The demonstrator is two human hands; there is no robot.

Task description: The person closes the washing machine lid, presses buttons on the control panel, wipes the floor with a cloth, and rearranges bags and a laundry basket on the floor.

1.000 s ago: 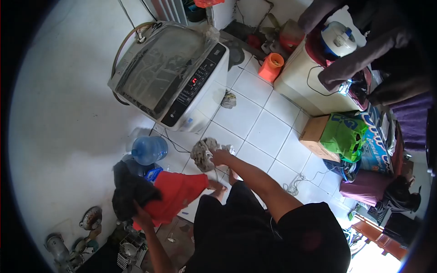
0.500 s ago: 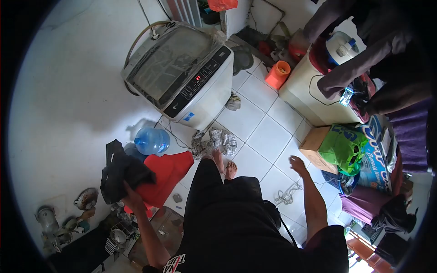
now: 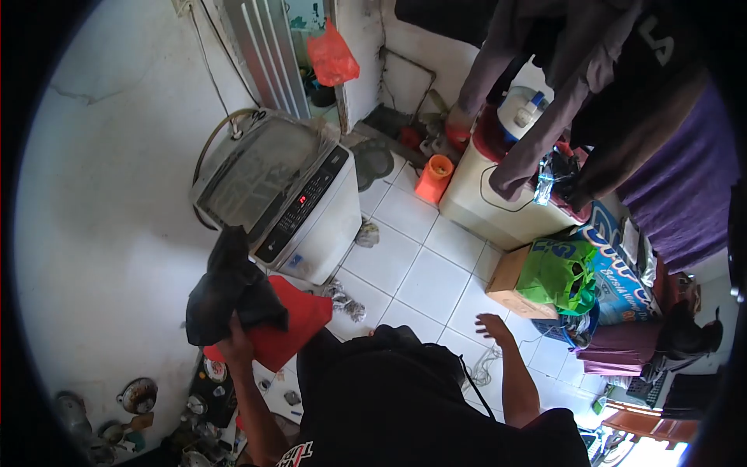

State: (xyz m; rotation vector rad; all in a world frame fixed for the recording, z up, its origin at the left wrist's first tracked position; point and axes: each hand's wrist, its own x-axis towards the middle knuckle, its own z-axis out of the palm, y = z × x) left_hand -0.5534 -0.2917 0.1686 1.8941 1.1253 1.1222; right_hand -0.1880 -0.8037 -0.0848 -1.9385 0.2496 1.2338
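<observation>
the left hand [image 3: 236,348] is closed on the black cloth [image 3: 226,300], holding it up off the floor [image 3: 440,284] near the wall along the floor's left edge. the red cloth [image 3: 296,321] spreads out from under the black one toward the person's legs; whether the fingers clamp it too, or it only hangs over the forearm, i cannot tell. the right hand [image 3: 495,327] is empty, fingers spread, held out over the right part of the floor near the box [image 3: 506,286] and the green bag [image 3: 551,274]. the two hands are well apart.

the step in hand looks like carrying: one hand bears the bundle, the other is free. the washer [image 3: 331,210] stands at the floor's left edge, just beyond the cloths, its lid [image 3: 261,183] apparently down and its panel lit red. the patterned cloth [image 3: 348,302] lies on the floor by the washer's near corner, held by neither hand.

as i judge it, any next move calls for a firm left grip, since the red cloth spreads wide and could slip or drag, and for the feet to keep off the patterned cloth. the free right hand could steady the loose end.
</observation>
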